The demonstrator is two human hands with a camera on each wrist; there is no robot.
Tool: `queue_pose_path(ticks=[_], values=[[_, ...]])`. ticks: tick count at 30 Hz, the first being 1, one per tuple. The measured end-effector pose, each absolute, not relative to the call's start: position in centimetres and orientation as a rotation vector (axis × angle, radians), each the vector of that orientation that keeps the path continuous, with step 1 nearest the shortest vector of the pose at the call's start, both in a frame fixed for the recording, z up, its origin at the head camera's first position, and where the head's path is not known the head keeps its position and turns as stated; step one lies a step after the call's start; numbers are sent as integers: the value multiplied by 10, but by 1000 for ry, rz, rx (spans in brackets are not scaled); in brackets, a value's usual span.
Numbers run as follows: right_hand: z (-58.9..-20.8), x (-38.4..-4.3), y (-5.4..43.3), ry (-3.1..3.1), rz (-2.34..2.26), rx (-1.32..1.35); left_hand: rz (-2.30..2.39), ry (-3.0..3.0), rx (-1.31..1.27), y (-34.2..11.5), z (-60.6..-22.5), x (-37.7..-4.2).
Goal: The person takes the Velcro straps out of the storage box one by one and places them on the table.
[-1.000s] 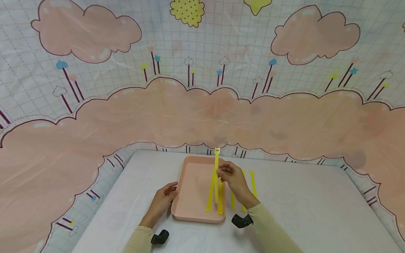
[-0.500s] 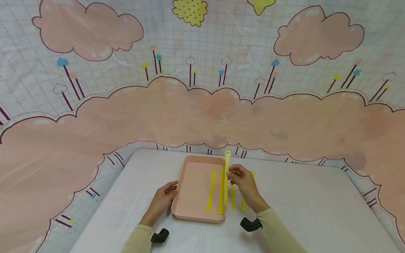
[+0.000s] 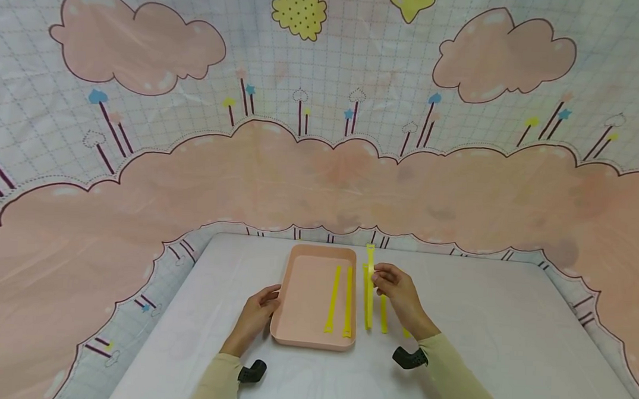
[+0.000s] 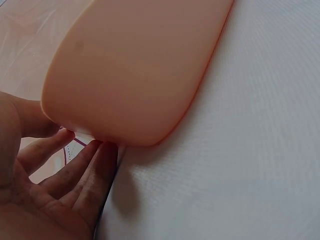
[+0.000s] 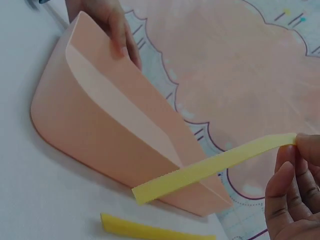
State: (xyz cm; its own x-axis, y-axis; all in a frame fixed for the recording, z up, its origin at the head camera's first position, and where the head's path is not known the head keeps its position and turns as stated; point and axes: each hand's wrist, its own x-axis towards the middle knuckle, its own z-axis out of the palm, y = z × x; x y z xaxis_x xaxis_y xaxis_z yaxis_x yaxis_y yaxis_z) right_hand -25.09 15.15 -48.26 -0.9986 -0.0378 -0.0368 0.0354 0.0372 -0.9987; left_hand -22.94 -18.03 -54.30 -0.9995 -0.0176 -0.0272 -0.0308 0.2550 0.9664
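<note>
My right hand [image 3: 401,298] pinches a long yellow cable tie [image 5: 215,167] between thumb and fingers, its slotted head up in the head view. Just right of the pink tray [image 3: 299,306], the held tie overlaps another yellow tie [image 3: 366,279] lying on the table. Inside the tray, two more ties [image 3: 333,301] lie side by side along its right part. My left hand [image 3: 257,313] is at the tray's left side; in the left wrist view its fairly straight fingers [image 4: 75,172] touch the outer wall.
Two further ties [image 3: 384,315] lie right of the tray on the white table [image 3: 507,327], partly hidden by my right hand and forearm. A cloud-patterned cloth [image 3: 320,181] rises behind the table's back edge. Each wrist wears a black device [image 3: 410,358].
My right hand has carried the pinched tie rightward from over the tray to beside its right edge, uncovering the two ties in the tray. My left hand stays at the tray's side.
</note>
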Motion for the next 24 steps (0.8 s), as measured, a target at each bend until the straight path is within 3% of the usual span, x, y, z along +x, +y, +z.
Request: queue_pose_path(ticks=[24], values=[[-492, -241, 213, 2290, -2078, 122, 1897, 2490, -55, -180, -538, -226]])
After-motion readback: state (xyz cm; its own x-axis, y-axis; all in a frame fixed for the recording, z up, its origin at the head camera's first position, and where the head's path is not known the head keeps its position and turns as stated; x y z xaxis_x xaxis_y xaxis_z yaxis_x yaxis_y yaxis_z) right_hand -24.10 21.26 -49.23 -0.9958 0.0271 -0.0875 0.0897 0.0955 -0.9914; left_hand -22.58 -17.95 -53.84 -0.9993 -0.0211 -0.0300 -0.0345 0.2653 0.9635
